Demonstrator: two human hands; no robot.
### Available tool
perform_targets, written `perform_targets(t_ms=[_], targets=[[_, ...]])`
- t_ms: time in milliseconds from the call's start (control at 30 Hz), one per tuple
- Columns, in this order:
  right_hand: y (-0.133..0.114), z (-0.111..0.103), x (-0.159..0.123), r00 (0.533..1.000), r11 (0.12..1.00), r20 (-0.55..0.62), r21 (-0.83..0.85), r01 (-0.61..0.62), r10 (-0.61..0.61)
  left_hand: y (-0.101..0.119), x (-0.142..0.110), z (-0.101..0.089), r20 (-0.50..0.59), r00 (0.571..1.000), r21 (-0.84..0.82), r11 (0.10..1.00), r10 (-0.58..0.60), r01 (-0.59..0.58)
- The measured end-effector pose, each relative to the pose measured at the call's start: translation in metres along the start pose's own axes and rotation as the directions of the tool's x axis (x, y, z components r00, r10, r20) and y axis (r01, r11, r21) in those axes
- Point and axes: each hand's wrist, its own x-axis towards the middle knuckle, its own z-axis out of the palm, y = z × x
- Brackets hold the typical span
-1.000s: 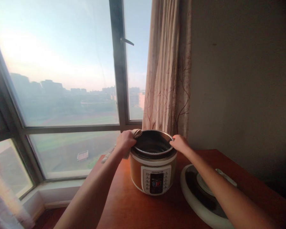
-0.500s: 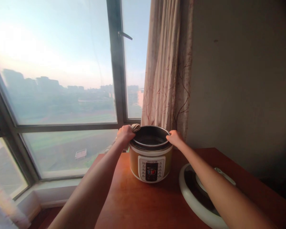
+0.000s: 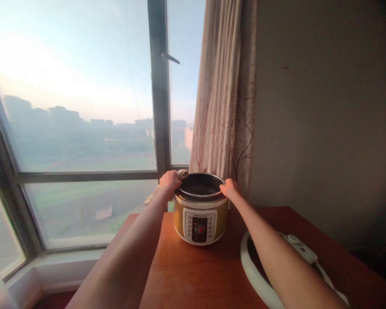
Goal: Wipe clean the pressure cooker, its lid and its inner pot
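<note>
Control panel [image 3: 200, 225], front of cooker [image 3: 178, 223]: printed text present, none legible. At 12 o'clock, brand line [image 3: 200, 215], too small to read. At 9 and 3 o'clock, columns of key labels [image 3: 210, 227], unreadable. Centre, red-and-blue emblem [image 3: 199, 230]. Lid [image 3: 245, 259], toward 4 o'clock from cooker: round mark [image 3: 292, 238], illegible.

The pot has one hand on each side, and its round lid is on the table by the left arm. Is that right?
Not quite: the head view shows the lid by the right arm. The pot does have one hand on each side.
</note>
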Motion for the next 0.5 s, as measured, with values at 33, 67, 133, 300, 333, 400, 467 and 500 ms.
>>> perform_targets(t_ms=[33, 67, 133, 300, 333, 400, 467, 500], targets=[[0.000, 0.001, -0.001, 1.000, 1.000, -0.003, 0.000, -0.005, 0.005, 0.000, 0.001, 0.001, -0.003, 1.000, -0.003, 1.000, 0.005, -0.005], [-0.001, 0.002, -0.001, 1.000, 1.000, -0.006, 0.001, -0.009, 0.009, 0.000, 0.002, 0.001, -0.008, 1.000, -0.006, 1.000, 0.008, -0.008], [-0.001, 0.003, -0.002, 1.000, 1.000, -0.009, 0.005, -0.016, 0.016, 0.000, 0.003, 0.002, -0.014, 1.000, -0.011, 1.000, 0.012, -0.012], [-0.003, 0.000, 0.002, 1.000, 0.999, -0.001, 0.025, -0.024, 0.024, 0.001, 0.006, 0.001, -0.007, 1.000, -0.032, 0.999, 0.006, -0.006], [-0.003, 0.000, 0.002, 1.000, 0.999, 0.001, 0.031, -0.022, 0.022, 0.001, 0.006, 0.000, -0.006, 1.000, -0.039, 0.999, 0.001, -0.001], [-0.003, -0.002, 0.003, 1.000, 0.999, 0.000, 0.045, -0.016, 0.016, 0.001, 0.006, -0.002, -0.005, 1.000, -0.056, 0.998, -0.014, 0.014], [-0.003, -0.004, 0.003, 1.000, 0.998, -0.014, 0.064, -0.005, 0.005, 0.001, 0.004, -0.006, -0.008, 1.000, -0.077, 0.997, -0.026, 0.026], [-0.003, -0.005, 0.002, 1.000, 0.997, -0.026, 0.077, 0.005, -0.003, 0.002, 0.003, -0.009, -0.012, 1.000, -0.089, 0.996, -0.027, 0.026]])
